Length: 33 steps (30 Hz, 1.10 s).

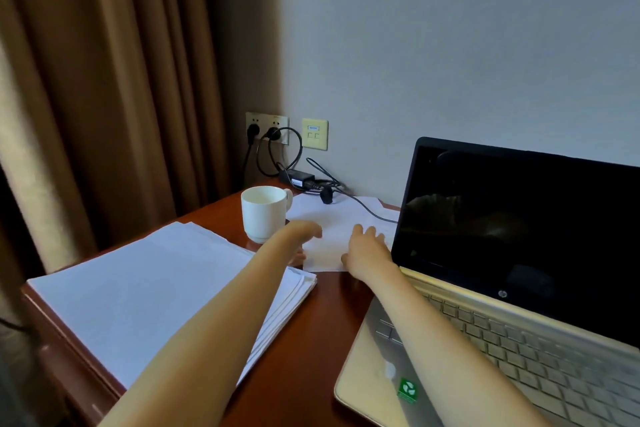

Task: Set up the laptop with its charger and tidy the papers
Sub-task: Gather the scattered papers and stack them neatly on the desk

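Loose sheets (334,218): lying on the counter (311,340) at the back, between the cup (265,213) and the laptop (519,340), with both hands reaching onto them.
Right grip (367,250): lying open, fingers straight and spread, pressing flat on the sheets' near right part.
Left grip (303,234): reaching over the sheets' left edge, just beside the cup; it is showing blurred, so whether it is pinching paper or only touching it cannot be told.
Charger cable (367,210): running from the charger brick (297,178) by the wall across the far part of the sheets toward the laptop's left side; its end is hiding behind the screen.
Cable risk: pulling the sheets forward is likely dragging the cable along, tugging the brick, or creasing the paper under it.
Cup risk: the left wrist is passing close to the cup, so a sideways sweep is probably knocking it over or sliding it.
Stack risk: the left forearm is crossing above a corner of the paper stack (166,288); lowering it while drawing back is likely fanning the top sheets.
Paper risk: flat pressing alone may be sliding only the top sheet, leaving the others behind.
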Motion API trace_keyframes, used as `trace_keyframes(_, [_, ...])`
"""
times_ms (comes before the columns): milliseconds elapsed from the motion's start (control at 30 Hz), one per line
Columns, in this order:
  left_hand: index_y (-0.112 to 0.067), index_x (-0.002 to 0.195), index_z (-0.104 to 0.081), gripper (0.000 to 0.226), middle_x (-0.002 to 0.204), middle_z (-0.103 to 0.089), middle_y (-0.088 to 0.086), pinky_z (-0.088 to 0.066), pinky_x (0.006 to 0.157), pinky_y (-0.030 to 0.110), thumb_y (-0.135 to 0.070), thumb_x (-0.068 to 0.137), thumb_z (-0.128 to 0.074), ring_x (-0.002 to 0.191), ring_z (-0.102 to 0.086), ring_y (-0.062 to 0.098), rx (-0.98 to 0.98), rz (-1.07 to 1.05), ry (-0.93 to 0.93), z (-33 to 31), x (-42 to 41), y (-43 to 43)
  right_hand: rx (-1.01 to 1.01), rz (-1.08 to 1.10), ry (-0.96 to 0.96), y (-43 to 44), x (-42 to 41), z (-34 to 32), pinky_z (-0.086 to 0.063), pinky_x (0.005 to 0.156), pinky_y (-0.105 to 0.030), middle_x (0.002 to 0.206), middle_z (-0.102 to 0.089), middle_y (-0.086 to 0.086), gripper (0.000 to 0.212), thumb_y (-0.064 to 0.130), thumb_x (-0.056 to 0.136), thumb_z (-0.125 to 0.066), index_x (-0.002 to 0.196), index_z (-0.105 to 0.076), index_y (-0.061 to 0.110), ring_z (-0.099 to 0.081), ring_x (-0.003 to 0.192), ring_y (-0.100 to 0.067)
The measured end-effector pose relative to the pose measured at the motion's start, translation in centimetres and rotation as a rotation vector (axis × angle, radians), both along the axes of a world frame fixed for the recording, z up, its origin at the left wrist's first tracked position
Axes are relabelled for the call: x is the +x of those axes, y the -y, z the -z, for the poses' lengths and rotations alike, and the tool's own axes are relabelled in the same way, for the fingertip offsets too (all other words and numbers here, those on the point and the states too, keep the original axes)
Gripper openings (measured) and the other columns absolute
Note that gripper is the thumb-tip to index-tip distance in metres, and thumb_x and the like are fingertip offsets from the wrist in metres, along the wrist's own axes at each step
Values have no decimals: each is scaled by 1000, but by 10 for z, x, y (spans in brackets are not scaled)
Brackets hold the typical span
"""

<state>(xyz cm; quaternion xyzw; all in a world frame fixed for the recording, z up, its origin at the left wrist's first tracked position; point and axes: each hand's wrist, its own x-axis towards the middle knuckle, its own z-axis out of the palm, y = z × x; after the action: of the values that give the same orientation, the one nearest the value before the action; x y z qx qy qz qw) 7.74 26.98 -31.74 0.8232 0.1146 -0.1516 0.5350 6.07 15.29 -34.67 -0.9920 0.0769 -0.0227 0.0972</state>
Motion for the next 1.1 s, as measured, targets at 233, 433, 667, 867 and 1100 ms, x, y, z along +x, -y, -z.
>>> trace_keyframes(233, [2, 138, -34, 51, 137, -46, 16, -41, 90, 32, -14, 92, -51, 122, -46, 30, 52, 11, 98, 20, 9, 6, -167, 159, -173, 3, 36, -1, -42, 97, -33, 151, -22, -17, 58, 16, 95, -46, 145, -23, 0, -40, 130, -31])
trace_keyframes(433, [0, 141, -25, 56, 114, -65, 6, -40, 87, 36, -15, 92, -47, 99, -50, 22, -173, 18, -14, 30, 7, -3, -267, 86, -100, 7, 41, -3, -48, 86, -34, 134, -49, -11, 38, -3, 90, -47, 127, -51, 5, -49, 122, -29])
trace_keyframes(667, [-5, 138, -32, 52, 141, -37, 12, -32, 102, 41, -12, 91, -54, 129, -35, 30, -419, -76, -33, 30, 8, -11, -300, -30, 76, 15, 34, -3, -43, 93, -31, 128, -53, -15, 37, -10, 90, -41, 123, -51, 2, -52, 119, -31])
trace_keyframes(867, [-7, 126, -35, 39, 117, -55, 12, -40, 81, 34, -15, 91, -51, 112, -48, 26, -459, -52, -120, 25, 17, -22, -43, -54, 166, -12, 30, -2, -44, 84, -33, 120, -57, -17, 30, -2, 92, -37, 116, -55, 2, -55, 110, -34])
trace_keyframes(1100, [-1, 105, -55, 24, 104, -60, 12, -53, 88, 36, -19, 90, -56, 90, -63, 23, -24, 85, -77, 23, 16, -4, 537, 27, 372, -37, 21, -9, -31, 69, -25, 107, -60, -18, 24, 10, 94, -41, 107, -60, 0, -53, 94, -32])
